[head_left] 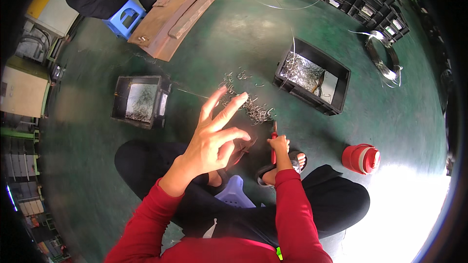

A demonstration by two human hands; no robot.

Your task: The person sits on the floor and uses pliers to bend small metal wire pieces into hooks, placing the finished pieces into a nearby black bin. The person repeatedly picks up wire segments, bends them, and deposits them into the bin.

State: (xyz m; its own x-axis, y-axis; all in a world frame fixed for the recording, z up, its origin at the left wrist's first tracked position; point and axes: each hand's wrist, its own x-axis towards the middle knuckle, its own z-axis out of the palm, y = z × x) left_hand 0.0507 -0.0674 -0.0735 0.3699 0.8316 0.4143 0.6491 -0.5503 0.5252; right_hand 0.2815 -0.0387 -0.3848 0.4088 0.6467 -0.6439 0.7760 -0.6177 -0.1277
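My left hand point(207, 143) is raised in front of me with its fingers spread, and nothing shows in its grasp. Behind its fingertips, bent metal wire hooks point(258, 112) lie in a loose pile on the green floor. My right hand point(279, 144) grips red-handled pliers point(274, 155), their jaws pointing away from me at the pile's near edge. A thin straight wire point(192, 93) shows just left of my left fingers; whether it touches them I cannot tell. Another red-handled tool point(237, 157) is partly hidden behind my left hand, near my foot.
Black crates stand left point(163, 95) and right point(312, 98) of the pile, with wire pieces inside. A red jug point(360, 159) is at the right; a wire coil point(382, 61) lies farther off. A co-worker sits on a blue stool point(126, 19) beside cardboard point(183, 14). Black crates point(360, 0) are stacked far right.
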